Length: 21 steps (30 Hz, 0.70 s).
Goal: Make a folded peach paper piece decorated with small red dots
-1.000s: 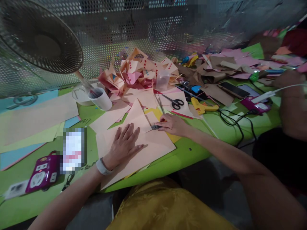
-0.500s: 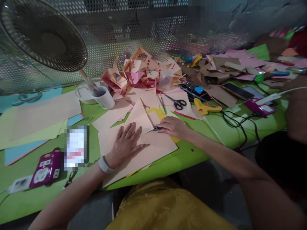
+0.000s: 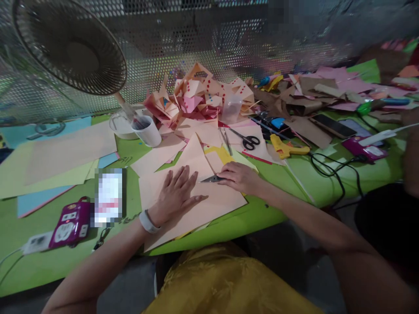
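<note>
Left hand flat on the peach paper, right hand gripping the scissors

The left hand (image 3: 176, 196) lies palm down, fingers a little spread, thumb reaching out to the right; its forearm comes in from the lower left, with a pale band (image 3: 149, 221) at the wrist. The right hand (image 3: 240, 178) is closed around the scissors (image 3: 211, 179), their blades over the peach paper (image 3: 225, 199) and pointing left toward the left fingers.

The paper sits at the front of the green table (image 3: 379, 176), its nearest corner by the table's front edge. Its right corner stops short of that edge, leaving bare green there, below the right forearm. A narrower bare strip separates the paper from the phone (image 3: 109, 194) on the left. Behind the scissors, yellow paper (image 3: 224, 155) and another, black-handled pair (image 3: 251, 142) crowd the space.

The right fingers cover the handles of the gripped scissors, and whether the blades are within a cut is hard to make out. The phone's screen is blurred into blocks. At the right edge, another person's arm (image 3: 411, 161) is dark and cut off.
</note>
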{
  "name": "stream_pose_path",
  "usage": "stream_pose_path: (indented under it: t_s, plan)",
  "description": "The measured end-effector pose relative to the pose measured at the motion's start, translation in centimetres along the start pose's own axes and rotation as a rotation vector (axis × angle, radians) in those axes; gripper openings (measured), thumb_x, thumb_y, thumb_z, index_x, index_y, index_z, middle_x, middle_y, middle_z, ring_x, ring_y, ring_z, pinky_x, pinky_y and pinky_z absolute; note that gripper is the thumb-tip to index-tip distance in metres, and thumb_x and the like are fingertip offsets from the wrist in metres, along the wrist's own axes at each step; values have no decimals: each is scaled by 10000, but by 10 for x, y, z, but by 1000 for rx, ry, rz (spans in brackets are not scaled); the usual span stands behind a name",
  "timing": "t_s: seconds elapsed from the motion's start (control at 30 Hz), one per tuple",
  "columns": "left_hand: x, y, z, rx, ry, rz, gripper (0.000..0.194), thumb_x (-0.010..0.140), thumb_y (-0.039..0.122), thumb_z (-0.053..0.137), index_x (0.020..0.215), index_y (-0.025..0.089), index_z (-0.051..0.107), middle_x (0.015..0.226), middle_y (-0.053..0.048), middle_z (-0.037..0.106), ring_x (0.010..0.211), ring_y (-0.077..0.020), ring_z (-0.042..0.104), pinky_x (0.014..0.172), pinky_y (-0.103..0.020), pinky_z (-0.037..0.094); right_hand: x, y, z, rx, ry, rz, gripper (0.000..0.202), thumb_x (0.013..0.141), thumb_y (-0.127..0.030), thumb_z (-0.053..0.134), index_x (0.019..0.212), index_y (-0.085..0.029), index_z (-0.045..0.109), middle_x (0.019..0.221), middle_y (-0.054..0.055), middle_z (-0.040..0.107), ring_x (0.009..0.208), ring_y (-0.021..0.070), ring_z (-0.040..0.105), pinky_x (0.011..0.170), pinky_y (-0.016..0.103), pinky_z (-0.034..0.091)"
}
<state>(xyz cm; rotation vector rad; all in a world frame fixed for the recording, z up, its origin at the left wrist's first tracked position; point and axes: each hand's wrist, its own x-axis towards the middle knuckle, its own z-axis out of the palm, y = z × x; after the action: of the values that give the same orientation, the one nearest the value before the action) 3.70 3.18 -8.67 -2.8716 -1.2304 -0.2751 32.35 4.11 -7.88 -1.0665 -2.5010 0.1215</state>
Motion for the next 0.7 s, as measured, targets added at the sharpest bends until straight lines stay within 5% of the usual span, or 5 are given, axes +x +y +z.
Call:
stream_pose_path:
  t_s: [0.47, 0.7]
  plan:
    - [16, 9, -7, 14, -43, -42, 733, 961, 619, 393, 1566, 221, 278, 1626, -119, 275, 1513, -325, 190, 1222, -516, 125, 0, 7, -3, -57, 13, 99, 252, 971, -366, 565, 1097, -213, 720, 1012, 98, 673, 937, 227, 621, 794, 365, 527]
    - [-18, -19, -19, 6, -43, 51, 784, 957, 633, 390, 1598, 293, 94, 1653, -76, 203, 1521, -306, 166, 1231, -500, 95, -2, 11, 1, -69, 22, 20, 260, 974, -347, 567, 1111, -177, 708, 987, 99, 683, 920, 223, 627, 777, 348, 533]
